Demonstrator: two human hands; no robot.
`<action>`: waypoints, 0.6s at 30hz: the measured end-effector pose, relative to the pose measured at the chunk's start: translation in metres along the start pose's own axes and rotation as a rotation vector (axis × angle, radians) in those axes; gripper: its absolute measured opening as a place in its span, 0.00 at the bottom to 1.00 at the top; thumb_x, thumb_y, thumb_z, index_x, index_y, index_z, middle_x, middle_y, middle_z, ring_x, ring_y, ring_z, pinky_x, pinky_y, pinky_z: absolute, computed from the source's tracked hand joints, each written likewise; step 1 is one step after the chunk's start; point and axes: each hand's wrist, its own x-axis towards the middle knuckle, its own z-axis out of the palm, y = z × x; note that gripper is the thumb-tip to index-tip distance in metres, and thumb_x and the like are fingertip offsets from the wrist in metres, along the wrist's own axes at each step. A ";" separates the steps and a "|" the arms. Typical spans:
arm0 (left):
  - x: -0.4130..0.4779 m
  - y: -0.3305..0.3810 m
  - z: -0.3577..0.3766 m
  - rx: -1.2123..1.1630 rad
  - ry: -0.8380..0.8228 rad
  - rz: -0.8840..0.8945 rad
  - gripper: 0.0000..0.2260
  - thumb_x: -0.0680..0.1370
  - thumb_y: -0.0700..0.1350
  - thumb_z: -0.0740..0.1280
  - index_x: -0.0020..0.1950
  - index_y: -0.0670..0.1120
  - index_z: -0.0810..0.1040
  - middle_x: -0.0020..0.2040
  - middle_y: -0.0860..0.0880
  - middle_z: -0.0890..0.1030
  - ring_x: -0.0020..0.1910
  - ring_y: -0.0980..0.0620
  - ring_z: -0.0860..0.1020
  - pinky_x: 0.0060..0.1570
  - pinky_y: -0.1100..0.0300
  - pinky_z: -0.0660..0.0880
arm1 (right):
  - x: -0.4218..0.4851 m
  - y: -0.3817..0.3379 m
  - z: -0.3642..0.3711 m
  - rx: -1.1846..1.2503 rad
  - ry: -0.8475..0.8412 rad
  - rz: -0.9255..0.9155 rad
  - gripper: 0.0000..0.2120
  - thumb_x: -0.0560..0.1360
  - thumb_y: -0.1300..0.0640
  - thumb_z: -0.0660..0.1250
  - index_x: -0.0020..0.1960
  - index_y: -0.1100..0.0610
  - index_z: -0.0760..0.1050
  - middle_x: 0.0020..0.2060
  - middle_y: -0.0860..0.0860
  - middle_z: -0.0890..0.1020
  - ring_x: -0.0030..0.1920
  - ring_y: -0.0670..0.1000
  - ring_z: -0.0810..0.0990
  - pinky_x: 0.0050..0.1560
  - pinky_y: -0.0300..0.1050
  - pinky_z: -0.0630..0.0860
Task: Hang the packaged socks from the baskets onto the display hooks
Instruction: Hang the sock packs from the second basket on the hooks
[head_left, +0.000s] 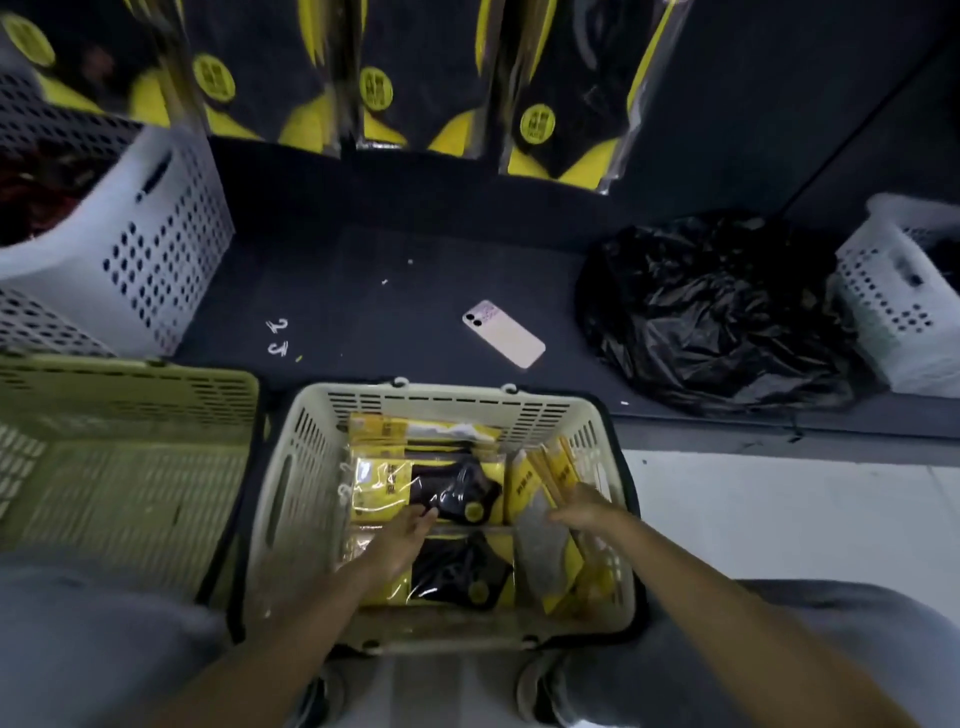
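Middle basket (441, 402): cream, slotted, set on the floor between the person's knees, with its far rim against the dark ledge (363, 291).
Packaged socks: most lie in this basket. One flat pack (457, 488), yellow card with black socks under clear film, lies across the middle. A second flat pack (460, 571) lies nearer the person.
Upright packs (558, 467): a few stand on edge along the basket's right wall.
Left hand (402, 535): reaching in with the fingers stretched forward and close together. The tips rest on the near edge of the middle flat pack.
Right hand (582, 512): down among the upright packs (blurred from where I stand, so I cannot tell whether it pinches one or only touches).
Hung packs (374, 83): a row of the same yellow-and-black packages hangs along the dark wall above the ledge.
Left basket (130, 387): a greenish slotted one, just beside the middle basket.
White bins: one perforated bin (156, 234) stands on the ledge at far left, another white bin (883, 312) at far right.
Black bag (711, 312): crumpled plastic on the ledge, touching the right bin.
Phone (504, 334): pink, lying camera side up on the ledge, beyond the middle basket.
Loose hooks (278, 338): two small white ones on the ledge.
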 end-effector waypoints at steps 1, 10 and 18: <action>0.000 -0.003 0.004 -0.011 -0.010 -0.005 0.23 0.82 0.55 0.55 0.72 0.43 0.65 0.71 0.44 0.69 0.68 0.46 0.68 0.59 0.61 0.65 | 0.002 0.000 0.003 -0.010 -0.014 0.025 0.16 0.75 0.52 0.68 0.57 0.59 0.70 0.50 0.56 0.74 0.51 0.53 0.75 0.44 0.41 0.71; 0.001 0.004 0.016 -0.022 -0.066 0.040 0.21 0.81 0.57 0.55 0.69 0.46 0.68 0.67 0.46 0.73 0.62 0.50 0.70 0.56 0.61 0.64 | -0.001 0.003 0.005 0.094 -0.025 0.036 0.17 0.77 0.58 0.65 0.64 0.62 0.69 0.54 0.58 0.74 0.54 0.55 0.75 0.50 0.46 0.74; -0.010 0.041 0.017 -0.362 -0.300 -0.106 0.32 0.76 0.66 0.57 0.74 0.50 0.60 0.71 0.46 0.70 0.61 0.46 0.74 0.62 0.51 0.72 | -0.069 -0.011 -0.073 0.318 -0.146 -0.046 0.20 0.77 0.58 0.67 0.65 0.69 0.72 0.52 0.61 0.79 0.48 0.58 0.77 0.44 0.47 0.73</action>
